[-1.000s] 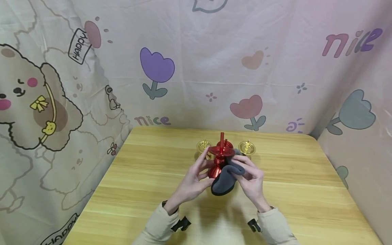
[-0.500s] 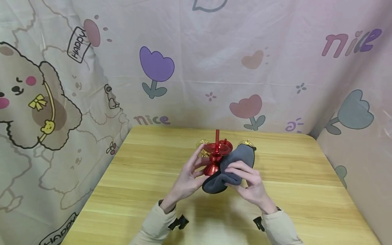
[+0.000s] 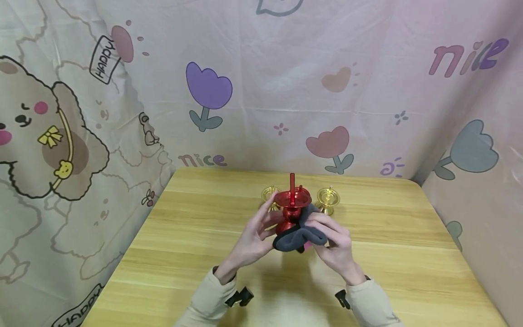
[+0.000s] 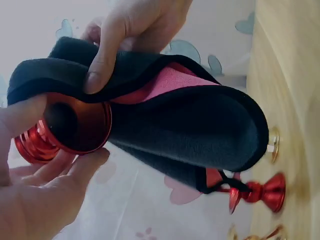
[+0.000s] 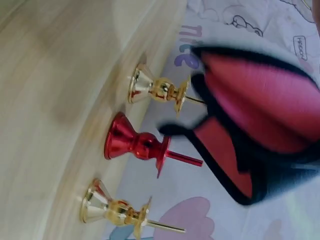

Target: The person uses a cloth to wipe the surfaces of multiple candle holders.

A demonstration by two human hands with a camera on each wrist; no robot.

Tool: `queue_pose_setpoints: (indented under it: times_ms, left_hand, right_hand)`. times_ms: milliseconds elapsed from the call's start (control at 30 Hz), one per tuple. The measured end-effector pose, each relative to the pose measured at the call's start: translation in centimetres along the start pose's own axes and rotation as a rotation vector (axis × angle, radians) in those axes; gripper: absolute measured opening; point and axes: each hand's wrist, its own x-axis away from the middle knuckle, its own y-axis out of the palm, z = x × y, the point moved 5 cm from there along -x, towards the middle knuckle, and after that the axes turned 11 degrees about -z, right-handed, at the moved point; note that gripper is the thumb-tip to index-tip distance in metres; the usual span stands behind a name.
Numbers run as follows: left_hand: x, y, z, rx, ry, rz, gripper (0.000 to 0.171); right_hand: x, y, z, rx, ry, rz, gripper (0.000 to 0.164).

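A shiny red candlestick (image 3: 291,213) with a spike on top is held above the table, nearly upright. My left hand (image 3: 251,238) grips it from the left side, fingers and thumb about its lower part. In the left wrist view its hollow base (image 4: 100,125) faces the camera. My right hand (image 3: 337,240) pinches a folded dark grey cloth (image 3: 300,238) against the candlestick's right side. Black edging and a pink underside (image 4: 175,80) show on that cloth in the left wrist view, where the right thumb (image 4: 102,65) presses on it near the base rim.
Behind the hands, two gold candlesticks stand on the wooden table (image 3: 196,218), one at left (image 5: 157,90) and one at right (image 3: 328,197). Between them is a second red candlestick (image 5: 135,140), mostly hidden in the head view. A printed fabric backdrop (image 3: 265,91) rises behind the table.
The cloth's far flap swung up over the right gold candlestick, then dropped back, uncovering it. My right hand dipped slightly and returned. The held candlestick shifted left, then slightly right, staying in my left hand.
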Motion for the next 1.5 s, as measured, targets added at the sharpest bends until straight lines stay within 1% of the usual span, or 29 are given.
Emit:
queue_pose_setpoints:
  times_ms: [100,167,200,267,400,467,533,600,667,733,800,867,933,1033,1067,1133,1200,1300,1367,1400,1433,1500]
  left_hand:
    - [0.0,-0.1,0.4,-0.016,-0.02,-0.041,0.094]
    - [-0.1,-0.2,0.6,0.003,-0.029,-0.037,0.086]
    - [-0.2,-0.3,0.8,0.011,-0.037,-0.019,0.082]
    - [-0.2,-0.4,0.9,0.011,-0.06,0.048,0.074]
    - [-0.3,-0.5,0.9,-0.028,-0.105,0.229,0.065]
    - [-0.4,-0.6,1.0,-0.048,-0.097,0.302,0.063]
    - [-0.4,-0.6,1.0,-0.066,-0.068,0.344,0.062]
    - [-0.5,-0.7,1.0,-0.079,-0.034,0.345,0.062]
    - [-0.5,-0.7,0.9,-0.085,-0.01,0.316,0.06]
    - [-0.5,-0.7,0.7,-0.084,-0.006,0.273,0.059]
    - [-0.6,-0.8,0.5,-0.074,-0.031,0.234,0.059]
    - [-0.6,-0.9,0.5,-0.062,-0.073,0.207,0.06]
    - [-0.6,-1.1,0.5,-0.059,-0.117,0.212,0.061]
    - [-0.6,-1.6,0.5,-0.071,-0.17,0.261,0.061]
    - [-0.5,-1.7,0.5,-0.074,-0.184,0.283,0.06]
    - [-0.5,-2.0,0.4,-0.07,-0.214,0.315,0.059]
    - [-0.6,-2.3,0.1,-0.043,-0.239,0.322,0.059]
    - [-0.8,-2.5,-0.4,0.044,-0.256,0.302,0.064]
    - [-0.8,-2.6,-0.9,0.093,-0.266,0.282,0.065]
    - [-0.8,-2.6,-1.0,0.104,-0.269,0.271,0.062]
    - [-0.8,-2.6,-1.0,0.101,-0.271,0.259,0.058]
    - [-0.8,-2.5,-1.0,0.053,-0.278,0.238,0.05]
  right_hand:
    - [-0.4,0.0,-0.3,0.062,-0.049,0.032,0.014]
    - [-0.7,0.0,-0.5,0.087,-0.056,0.034,0.015]
    - [-0.8,0.0,-0.6,0.1,-0.059,0.029,0.015]
    - [-1.1,0.1,-0.7,0.118,-0.065,0.009,0.016]
    - [-1.3,0.5,-0.9,0.138,-0.084,-0.032,0.017]
    - [-1.2,0.8,-0.8,0.126,-0.087,-0.045,0.016]
    - [-0.9,1.0,-0.6,0.102,-0.069,-0.049,0.015]
    - [-0.5,1.1,-0.2,0.031,-0.023,-0.044,0.017]
    - [-0.2,1.1,0.2,-0.051,0.032,-0.03,0.021]
    - [0.1,1.1,0.5,-0.116,0.072,-0.012,0.025]
    - [0.1,1.1,0.6,-0.132,0.084,-0.001,0.026]
    - [0.0,1.1,0.4,-0.076,0.054,0.002,0.023]
    - [-0.4,1.2,0.0,-0.005,0.012,-0.008,0.019]
    - [-1.0,1.3,-0.6,0.108,-0.053,-0.047,0.015]
    - [-1.2,1.3,-0.8,0.128,-0.065,-0.063,0.014]
    - [-1.3,1.5,-0.8,0.141,-0.06,-0.089,0.015]
    - [-1.2,1.6,-0.5,0.116,-0.015,-0.091,0.017]
    - [-0.6,1.7,0.2,0.005,0.118,-0.063,0.017]
    - [-0.2,1.7,0.7,-0.066,0.207,-0.032,0.023]
    - [0.0,1.7,0.8,-0.094,0.245,-0.017,0.028]
    - [0.1,1.7,0.9,-0.118,0.278,-0.002,0.034]
    - [0.3,1.7,1.0,-0.127,0.324,0.028,0.041]
